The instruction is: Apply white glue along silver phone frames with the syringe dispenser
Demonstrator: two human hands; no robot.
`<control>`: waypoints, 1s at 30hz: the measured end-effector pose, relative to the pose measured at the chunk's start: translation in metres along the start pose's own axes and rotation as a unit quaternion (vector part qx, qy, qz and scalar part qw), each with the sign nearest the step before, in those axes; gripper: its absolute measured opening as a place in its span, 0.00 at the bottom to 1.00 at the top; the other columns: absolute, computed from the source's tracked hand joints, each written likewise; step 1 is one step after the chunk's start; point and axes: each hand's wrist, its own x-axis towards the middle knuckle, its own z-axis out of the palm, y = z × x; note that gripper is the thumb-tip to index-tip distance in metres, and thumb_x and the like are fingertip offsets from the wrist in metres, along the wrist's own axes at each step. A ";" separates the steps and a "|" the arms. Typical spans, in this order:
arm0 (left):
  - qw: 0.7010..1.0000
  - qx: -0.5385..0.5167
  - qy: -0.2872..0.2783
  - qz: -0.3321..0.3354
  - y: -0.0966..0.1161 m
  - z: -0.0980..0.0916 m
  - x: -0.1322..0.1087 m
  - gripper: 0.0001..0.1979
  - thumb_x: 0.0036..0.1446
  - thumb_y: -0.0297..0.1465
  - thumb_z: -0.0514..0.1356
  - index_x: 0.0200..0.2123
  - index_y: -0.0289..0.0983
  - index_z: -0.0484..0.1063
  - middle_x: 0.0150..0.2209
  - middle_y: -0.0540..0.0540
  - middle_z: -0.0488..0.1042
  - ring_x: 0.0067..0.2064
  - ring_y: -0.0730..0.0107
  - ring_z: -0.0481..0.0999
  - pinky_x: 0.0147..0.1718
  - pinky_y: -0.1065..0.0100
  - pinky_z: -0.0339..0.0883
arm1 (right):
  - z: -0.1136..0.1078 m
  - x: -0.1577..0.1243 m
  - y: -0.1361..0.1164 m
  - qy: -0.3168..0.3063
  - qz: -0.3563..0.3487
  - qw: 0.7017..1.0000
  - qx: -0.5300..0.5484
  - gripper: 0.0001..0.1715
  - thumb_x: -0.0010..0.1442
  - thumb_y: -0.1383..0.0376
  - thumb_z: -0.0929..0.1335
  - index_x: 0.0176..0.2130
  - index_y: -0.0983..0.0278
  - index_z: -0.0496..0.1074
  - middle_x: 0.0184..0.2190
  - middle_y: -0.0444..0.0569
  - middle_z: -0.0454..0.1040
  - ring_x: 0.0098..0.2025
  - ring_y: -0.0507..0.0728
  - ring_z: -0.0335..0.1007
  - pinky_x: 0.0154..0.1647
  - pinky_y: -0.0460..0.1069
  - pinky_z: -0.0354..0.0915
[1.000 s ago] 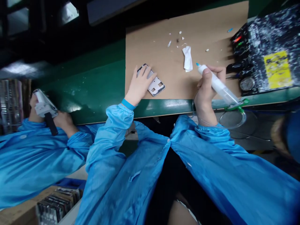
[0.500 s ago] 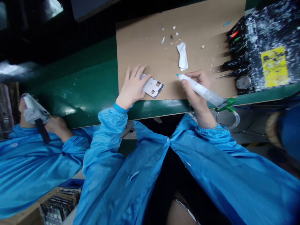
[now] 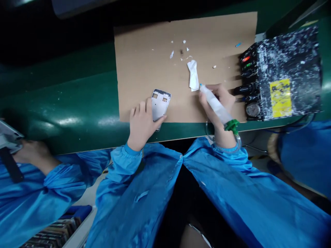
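Observation:
My left hand (image 3: 141, 123) grips the near end of a silver phone frame (image 3: 160, 104) lying on a brown cardboard sheet (image 3: 144, 69). My right hand (image 3: 216, 103) is closed round a clear glue syringe (image 3: 215, 105). Its blue tip points up-left and sits beside a crumpled white wipe (image 3: 192, 75). A green fitting (image 3: 232, 125) and a clear hose (image 3: 224, 146) hang from the syringe's back end near my wrist.
A black, paint-spattered dispenser box (image 3: 284, 74) with knobs and a gauge stands at the right. The cardboard lies on a green conveyor belt (image 3: 64, 103). A co-worker's hand (image 3: 31, 151) holds a tool at far left. White glue scraps (image 3: 178, 51) dot the cardboard.
My left hand has turned the phone frame from slanting sideways to pointing away and now grips its near end. My right hand brought the syringe tip to the white wipe.

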 end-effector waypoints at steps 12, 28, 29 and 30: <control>0.990 -0.128 0.047 -0.039 0.025 0.026 -0.021 0.33 0.85 0.52 0.54 0.80 0.39 0.66 0.50 0.39 0.88 0.52 0.48 0.88 0.59 0.49 0.71 | 0.002 -0.012 -0.012 -0.039 -0.028 0.999 -0.006 0.13 0.74 0.50 0.77 0.49 0.55 0.84 0.31 0.41 0.81 0.26 0.53 0.69 0.29 0.52 0.65; 0.956 -0.229 0.135 0.121 0.027 0.055 -0.030 0.18 0.85 0.39 0.61 0.67 0.41 0.85 0.51 0.41 0.86 0.50 0.59 0.85 0.58 0.55 0.69 | 0.040 -0.027 -0.029 -0.145 0.025 0.968 0.203 0.19 0.72 0.47 0.81 0.49 0.55 0.81 0.39 0.44 0.87 0.32 0.54 0.79 0.30 0.51 0.72; 0.957 -0.224 0.138 0.119 0.027 0.054 -0.029 0.19 0.85 0.40 0.61 0.68 0.41 0.84 0.57 0.39 0.86 0.53 0.58 0.85 0.58 0.55 0.69 | 0.041 -0.027 -0.028 -0.144 0.024 0.968 0.206 0.18 0.71 0.48 0.81 0.49 0.55 0.81 0.40 0.44 0.88 0.32 0.54 0.78 0.31 0.51 0.72; 0.959 -0.217 0.138 0.120 0.027 0.054 -0.029 0.20 0.85 0.40 0.61 0.69 0.41 0.83 0.63 0.37 0.85 0.55 0.57 0.85 0.59 0.54 0.69 | 0.042 -0.028 -0.028 -0.144 0.023 0.968 0.205 0.17 0.71 0.49 0.82 0.49 0.56 0.81 0.40 0.44 0.88 0.32 0.54 0.78 0.31 0.51 0.72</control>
